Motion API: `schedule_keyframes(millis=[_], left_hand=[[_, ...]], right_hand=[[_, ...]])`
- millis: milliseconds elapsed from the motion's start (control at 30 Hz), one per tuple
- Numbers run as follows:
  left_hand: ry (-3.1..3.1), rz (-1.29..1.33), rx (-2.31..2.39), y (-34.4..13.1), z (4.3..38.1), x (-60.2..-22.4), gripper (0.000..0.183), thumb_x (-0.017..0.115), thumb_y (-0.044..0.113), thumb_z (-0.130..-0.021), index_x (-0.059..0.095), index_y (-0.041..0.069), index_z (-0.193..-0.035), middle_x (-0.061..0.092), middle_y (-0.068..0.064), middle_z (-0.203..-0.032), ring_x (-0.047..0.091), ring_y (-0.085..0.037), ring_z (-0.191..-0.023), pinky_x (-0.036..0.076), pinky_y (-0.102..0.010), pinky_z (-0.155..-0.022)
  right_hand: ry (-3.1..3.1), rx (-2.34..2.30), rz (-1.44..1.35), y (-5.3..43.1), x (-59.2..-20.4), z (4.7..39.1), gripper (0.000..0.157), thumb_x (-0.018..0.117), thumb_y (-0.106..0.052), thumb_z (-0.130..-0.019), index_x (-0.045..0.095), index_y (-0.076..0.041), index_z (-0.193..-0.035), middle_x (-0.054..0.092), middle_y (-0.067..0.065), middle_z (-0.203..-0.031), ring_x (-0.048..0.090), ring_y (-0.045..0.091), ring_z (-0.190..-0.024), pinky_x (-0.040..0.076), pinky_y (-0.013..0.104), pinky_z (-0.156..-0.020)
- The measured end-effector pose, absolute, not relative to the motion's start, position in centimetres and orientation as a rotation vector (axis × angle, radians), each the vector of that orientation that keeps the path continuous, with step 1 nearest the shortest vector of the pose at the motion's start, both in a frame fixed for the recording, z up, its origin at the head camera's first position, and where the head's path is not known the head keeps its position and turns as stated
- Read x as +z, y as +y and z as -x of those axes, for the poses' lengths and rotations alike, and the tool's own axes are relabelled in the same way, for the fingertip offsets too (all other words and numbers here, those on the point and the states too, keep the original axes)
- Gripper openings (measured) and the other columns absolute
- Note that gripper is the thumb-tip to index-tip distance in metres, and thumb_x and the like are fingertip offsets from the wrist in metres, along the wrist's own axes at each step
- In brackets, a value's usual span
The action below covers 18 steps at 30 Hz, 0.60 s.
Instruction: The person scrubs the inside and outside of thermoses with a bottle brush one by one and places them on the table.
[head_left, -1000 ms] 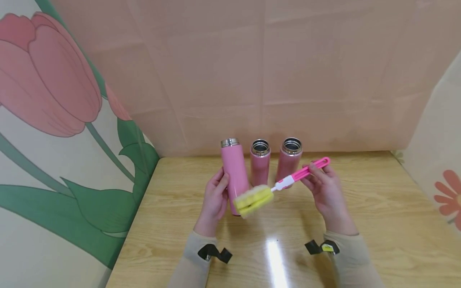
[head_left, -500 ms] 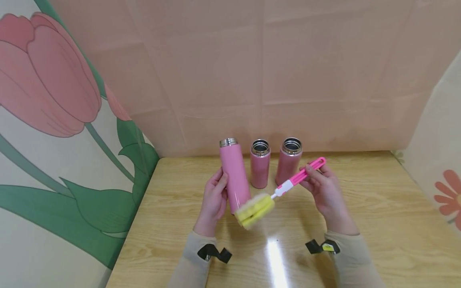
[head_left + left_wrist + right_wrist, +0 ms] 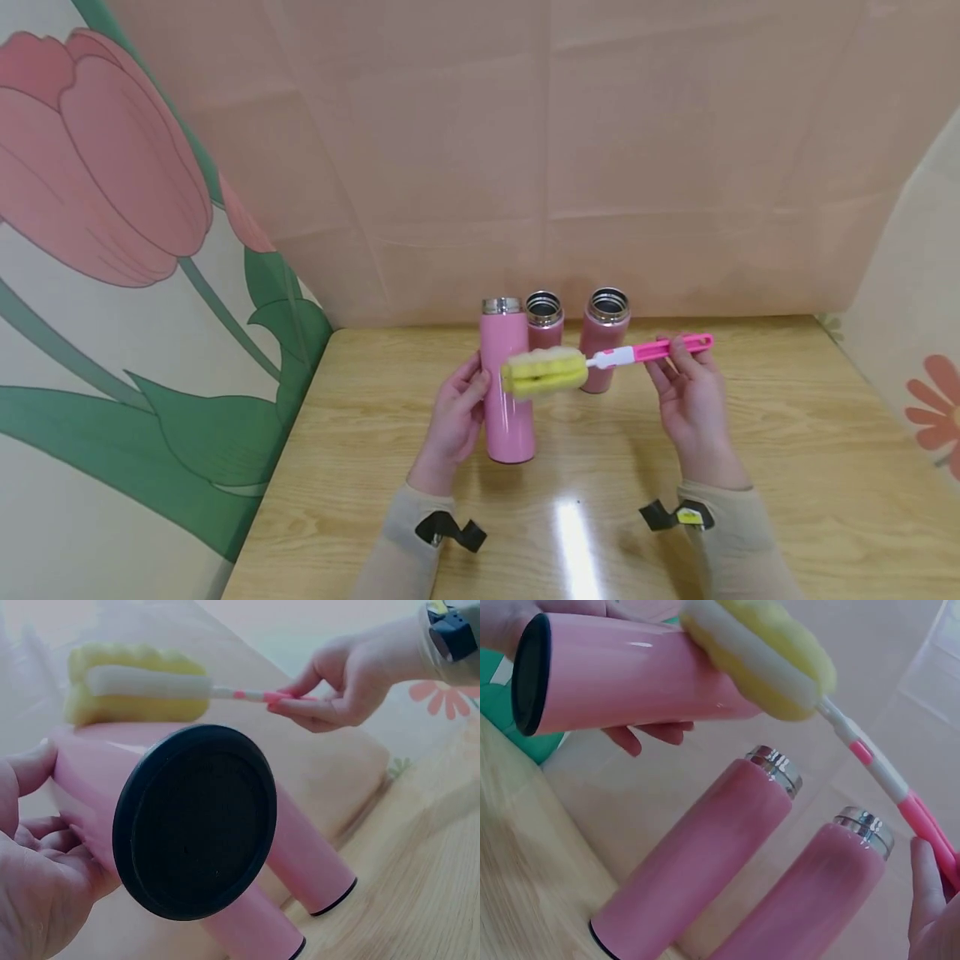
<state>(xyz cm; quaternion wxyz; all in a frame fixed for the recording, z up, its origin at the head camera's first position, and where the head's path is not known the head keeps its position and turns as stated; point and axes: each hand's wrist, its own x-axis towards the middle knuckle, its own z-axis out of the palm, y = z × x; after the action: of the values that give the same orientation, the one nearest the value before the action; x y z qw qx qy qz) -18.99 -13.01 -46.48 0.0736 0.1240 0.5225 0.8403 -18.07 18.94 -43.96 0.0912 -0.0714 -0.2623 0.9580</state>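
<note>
My left hand grips a pink thermos bottle by its side, raised above the table, with its shiny metal neck uppermost. Its round dark base faces the left wrist camera. A bottle brush with a yellow sponge head is pinched by its pink handle between the thumb and fingers of my right hand. That sponge lies across the bottle's outer side, right at its surface, and a pale strip runs along it. The brush is held almost level.
Two more pink bottles stand uncapped at the back of the wooden table: one bottle partly behind the held one, the other bottle to its right. A pink sheet hangs behind them.
The brush has swung from slanting down to nearly level, its sponge rising along the bottle. The held bottle has shifted right and stands straighter, now overlapping the middle bottle. My right hand moved slightly right.
</note>
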Motion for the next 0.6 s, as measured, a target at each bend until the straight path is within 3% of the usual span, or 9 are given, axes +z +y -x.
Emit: schedule_keyframes(millis=[200, 367, 600], left_hand=[[1.567, -0.438, 2.481, -12.75, 18.81, -46.36, 0.06, 0.057, 0.005, -0.107, 0.035, -0.009, -0.161, 0.048, -0.026, -0.16, 0.061, -0.024, -0.133, 0.051, -0.042, -0.112], [1.633, -0.5, 2.41, -12.73, 18.7, -46.49, 0.074, 0.069, -0.001, -0.098, 0.034, -0.004, -0.164, 0.048, -0.025, -0.159, 0.056, -0.029, -0.138, 0.048, -0.04, -0.115], [1.767, -0.426, 2.361, -12.4, 18.73, -46.44, 0.082, 0.08, -0.005, -0.089, 0.044, 0.002, -0.162, 0.057, -0.019, -0.148, 0.06, -0.03, -0.13, 0.052, -0.04, -0.111]], right_hand=[[-0.622, 2.848, 0.249, 19.05, -43.83, 17.99, 0.008, 0.065, -0.002, -0.105, 0.06, -0.003, -0.11, 0.07, 0.013, -0.103, 0.073, 0.024, -0.092, 0.062, 0.034, -0.09], [-0.577, 2.832, 0.292, 18.94, -43.67, 17.93, 0.007, 0.067, -0.003, -0.103, 0.063, -0.002, -0.109, 0.069, 0.014, -0.105, 0.073, 0.024, -0.093, 0.062, 0.035, -0.092], [-0.561, 2.802, 0.322, 18.7, -43.45, 17.82, 0.01, 0.069, -0.004, -0.102, 0.063, -0.001, -0.109, 0.069, 0.013, -0.104, 0.073, 0.024, -0.092, 0.063, 0.035, -0.09]])
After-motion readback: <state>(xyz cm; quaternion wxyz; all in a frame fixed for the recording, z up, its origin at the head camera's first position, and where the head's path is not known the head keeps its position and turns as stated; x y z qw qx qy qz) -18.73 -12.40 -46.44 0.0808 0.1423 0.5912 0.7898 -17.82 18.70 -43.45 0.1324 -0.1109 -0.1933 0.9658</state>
